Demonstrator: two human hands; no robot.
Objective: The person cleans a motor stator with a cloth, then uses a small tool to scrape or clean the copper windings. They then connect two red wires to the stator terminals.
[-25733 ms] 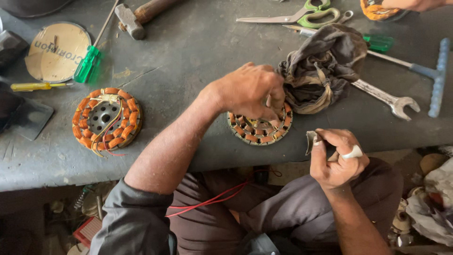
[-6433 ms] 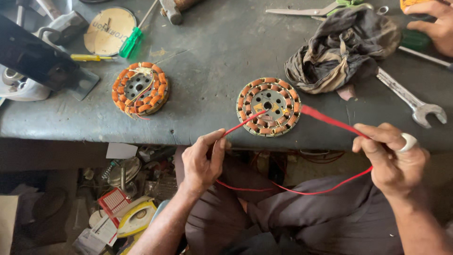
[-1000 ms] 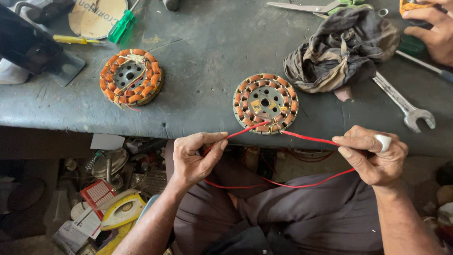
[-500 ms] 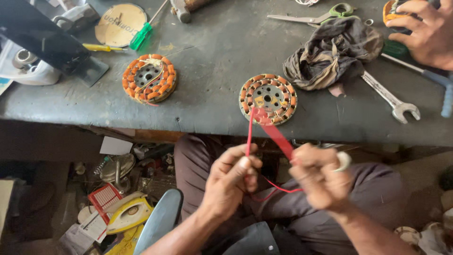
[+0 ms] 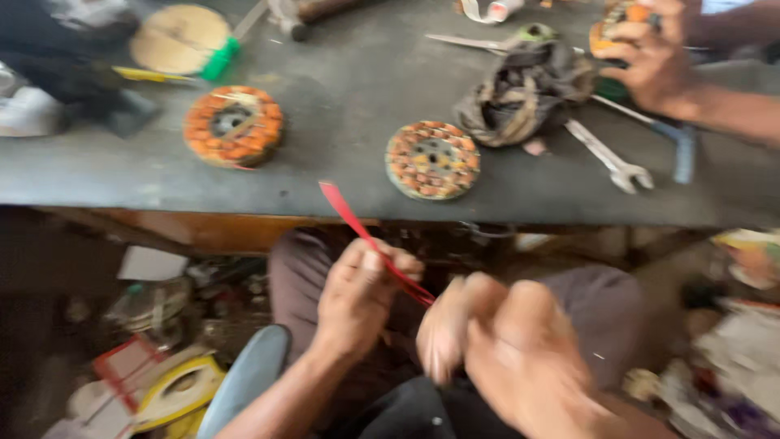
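1. The left hand (image 5: 357, 297) was curled below the bench edge, its fingers pinched together on a red strip (image 5: 370, 242) that passed through them.
2. The right hand (image 5: 496, 349) sat just beside the left, badly blurred; the strip ran to it, but whether its fingers were closed on the strip could not be told.
3. The red strip rose from between the hands up and to the left, its free end standing in front of the edge of the grey workbench (image 5: 341, 106).
4. A round wound stator (image 5: 432, 159) lay on the bench just above the hands, apart from the strip.
5. A second orange-wound stator (image 5: 233, 127) lay well to the left of it.
6. A bundle of dark rag (image 5: 520, 93) and a spanner (image 5: 608, 156) lay to the right of the first stator.
7. Another person's hand (image 5: 654, 57) held an orange object at the far right of the bench.
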